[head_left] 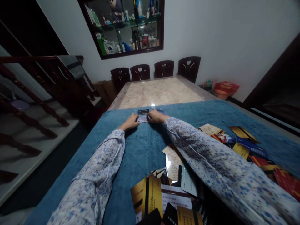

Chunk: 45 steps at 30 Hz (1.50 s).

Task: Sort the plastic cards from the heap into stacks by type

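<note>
Toward the far edge of a blue cloth (pixel 131 147), both hands are at a pale lilac card (pixel 142 119). My left hand (pixel 131 122) has its fingers closed at the card's left edge. At its right side, my right hand (pixel 156 117) pinches it, the fingertips covering part of the surface. Just beyond lies a dark card (pixel 143 111) with light print, touching or partly under the pale one; I cannot tell which. A blue card (pixel 160 110) shows partly behind my right hand.
Gold, white and black cards lie in a loose pile (pixel 152 193) close to me. Another pile (pixel 248 150) of cards spreads at the right, partly behind my right sleeve. Past the cloth is the stone tabletop (pixel 157 90), with several dark chairs (pixel 164 68) along the wall.
</note>
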Each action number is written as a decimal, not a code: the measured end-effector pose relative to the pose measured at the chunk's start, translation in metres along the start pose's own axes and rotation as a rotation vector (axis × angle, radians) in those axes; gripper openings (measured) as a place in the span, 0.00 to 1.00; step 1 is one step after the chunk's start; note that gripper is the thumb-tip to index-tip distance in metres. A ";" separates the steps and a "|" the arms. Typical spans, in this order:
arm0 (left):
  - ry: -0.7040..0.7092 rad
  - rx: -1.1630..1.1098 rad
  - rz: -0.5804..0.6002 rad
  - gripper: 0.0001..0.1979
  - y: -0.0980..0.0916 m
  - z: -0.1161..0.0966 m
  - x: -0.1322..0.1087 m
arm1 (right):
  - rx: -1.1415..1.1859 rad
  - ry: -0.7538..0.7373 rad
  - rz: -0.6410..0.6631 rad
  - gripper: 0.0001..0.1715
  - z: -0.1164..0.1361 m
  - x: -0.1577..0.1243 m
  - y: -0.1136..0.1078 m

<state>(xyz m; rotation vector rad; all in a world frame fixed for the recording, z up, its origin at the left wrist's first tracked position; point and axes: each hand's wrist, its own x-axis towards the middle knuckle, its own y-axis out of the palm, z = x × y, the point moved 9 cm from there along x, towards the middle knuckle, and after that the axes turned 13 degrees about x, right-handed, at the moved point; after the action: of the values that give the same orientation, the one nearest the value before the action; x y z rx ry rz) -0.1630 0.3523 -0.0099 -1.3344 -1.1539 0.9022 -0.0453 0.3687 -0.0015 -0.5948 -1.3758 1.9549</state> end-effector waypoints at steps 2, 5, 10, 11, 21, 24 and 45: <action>-0.003 0.003 0.010 0.18 0.000 0.000 0.002 | 0.000 0.003 0.003 0.17 0.000 -0.001 0.001; -0.011 0.003 0.021 0.21 0.001 0.001 0.003 | 0.000 0.015 0.002 0.18 -0.002 0.000 0.001; -0.018 0.000 0.015 0.20 0.002 0.002 0.003 | 0.002 0.025 -0.003 0.19 -0.002 0.000 0.000; -0.018 -0.001 0.009 0.21 0.001 0.002 0.003 | 0.002 0.024 -0.004 0.19 -0.001 -0.001 -0.001; -0.053 -0.027 -0.108 0.23 -0.006 0.003 -0.012 | -0.008 -0.024 -0.085 0.29 0.004 -0.026 -0.030; -0.064 -0.050 -0.151 0.22 -0.010 0.000 -0.020 | 0.013 -0.057 -0.073 0.25 0.004 -0.043 -0.042; 0.539 -0.225 -0.270 0.12 -0.040 -0.218 -0.145 | 0.082 -0.132 -0.188 0.14 -0.009 -0.298 -0.081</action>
<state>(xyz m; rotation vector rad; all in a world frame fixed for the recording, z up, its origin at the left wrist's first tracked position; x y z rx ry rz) 0.0070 0.1552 0.0383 -1.4414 -0.9900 0.1957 0.1827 0.1724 0.0691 -0.2907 -1.3706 1.9150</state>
